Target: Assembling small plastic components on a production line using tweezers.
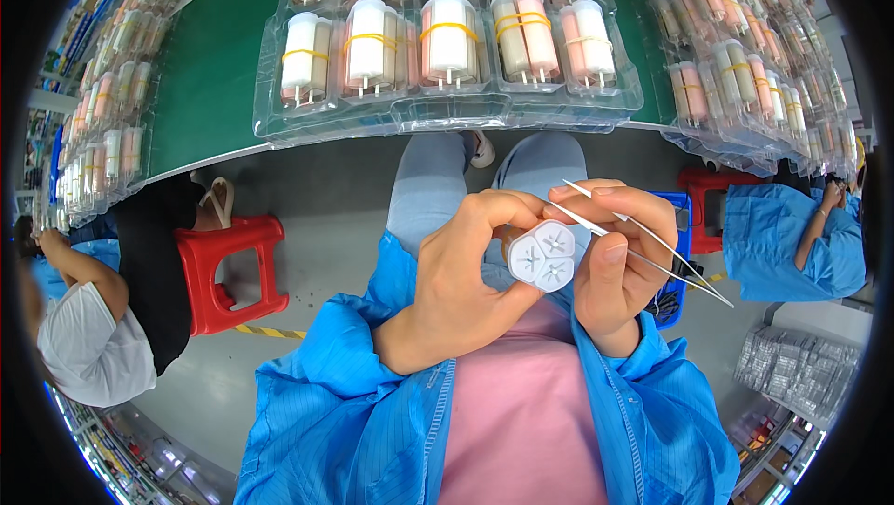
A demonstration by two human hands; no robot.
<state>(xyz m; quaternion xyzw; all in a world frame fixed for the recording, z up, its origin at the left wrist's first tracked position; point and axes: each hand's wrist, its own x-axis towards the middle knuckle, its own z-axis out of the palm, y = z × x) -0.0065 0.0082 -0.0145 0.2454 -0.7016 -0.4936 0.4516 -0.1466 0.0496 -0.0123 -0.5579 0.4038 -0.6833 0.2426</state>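
Observation:
My left hand (452, 267) is closed around a bundle of three tubes (542, 256), held in front of my chest. Its end faces up, showing three pale rounded caps with star-shaped marks; the tube sides are mostly hidden by my fingers. Close beside it on the right, my right hand (615, 286) grips a pair of pale tweezers (672, 267), whose two thin arms stick out past the fingers to the lower right. Whether my right fingertips touch the bundle, I cannot tell.
Ahead, a clear plastic tray (447, 114) holds banded bundles of white, beige and pink tubes on a green table (209, 67). More trays are stacked left (102, 165) and right (754, 123). Red stools (233, 272), a blue crate (672, 305) and seated people flank me.

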